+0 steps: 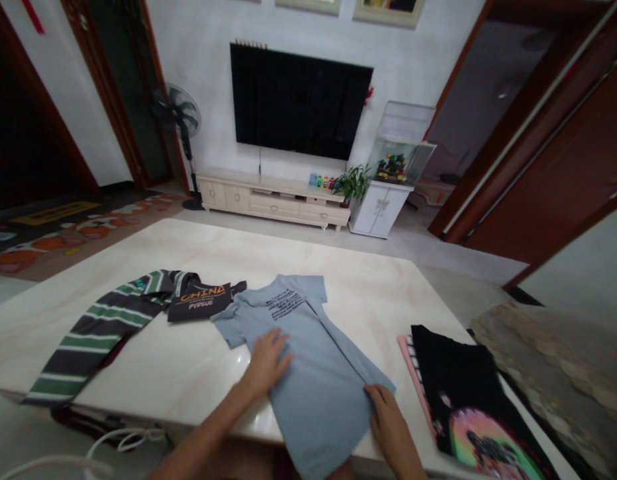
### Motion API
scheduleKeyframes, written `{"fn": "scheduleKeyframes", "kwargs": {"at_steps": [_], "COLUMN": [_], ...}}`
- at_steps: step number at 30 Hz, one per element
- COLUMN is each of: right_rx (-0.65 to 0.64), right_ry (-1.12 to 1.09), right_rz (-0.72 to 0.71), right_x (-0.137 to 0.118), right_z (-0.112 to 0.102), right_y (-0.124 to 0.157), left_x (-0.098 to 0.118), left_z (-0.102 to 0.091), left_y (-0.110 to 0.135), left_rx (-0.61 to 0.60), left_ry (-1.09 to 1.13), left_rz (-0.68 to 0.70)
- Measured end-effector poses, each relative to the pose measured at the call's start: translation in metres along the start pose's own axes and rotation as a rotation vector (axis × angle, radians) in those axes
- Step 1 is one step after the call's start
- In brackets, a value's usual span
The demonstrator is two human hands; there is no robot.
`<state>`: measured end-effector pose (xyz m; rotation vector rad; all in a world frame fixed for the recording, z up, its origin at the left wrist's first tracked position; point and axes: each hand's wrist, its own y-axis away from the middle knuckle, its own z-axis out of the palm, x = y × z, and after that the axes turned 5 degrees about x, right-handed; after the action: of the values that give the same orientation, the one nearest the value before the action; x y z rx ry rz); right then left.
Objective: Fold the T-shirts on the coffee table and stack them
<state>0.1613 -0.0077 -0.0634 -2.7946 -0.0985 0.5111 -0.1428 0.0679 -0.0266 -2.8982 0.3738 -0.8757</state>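
A grey-blue T-shirt point(313, 360) with dark lettering on its chest lies spread on the white table, its lower end hanging over the near edge. One side of it, on the right, is partly folded inward. My left hand point(266, 363) rests on the shirt's left side, fingers spread and nothing gripped. At the folded right edge, low on the shirt, my right hand point(391, 423) has its fingers bent round the cloth; the thumb is hard to see.
Left of the shirt lie a dark garment marked CHINA point(201, 301) and a green-striped one point(101, 327). Folded clothes, a black printed shirt point(468, 387) on top, sit at the right. The marble-look table point(198, 373) has a cable point(128, 437) below its near left edge.
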Motion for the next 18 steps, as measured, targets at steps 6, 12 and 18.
{"fn": "scheduleKeyframes", "kwargs": {"at_steps": [6, 12, 18], "right_rx": [-0.001, 0.044, -0.005], "right_ry": [-0.004, 0.009, -0.205], "right_rz": [0.094, 0.255, 0.31], "right_x": [0.007, 0.001, 0.013], "right_z": [-0.014, -0.016, -0.06], "right_y": [-0.001, -0.022, -0.025], "left_x": [0.053, 0.046, 0.018], "left_z": [0.061, 0.041, -0.008], "left_y": [0.093, 0.086, 0.099], "left_rx": [-0.459, -0.308, -0.245], "left_ry": [0.071, 0.175, 0.3], "left_rz": [0.368, 0.394, 0.127]}}
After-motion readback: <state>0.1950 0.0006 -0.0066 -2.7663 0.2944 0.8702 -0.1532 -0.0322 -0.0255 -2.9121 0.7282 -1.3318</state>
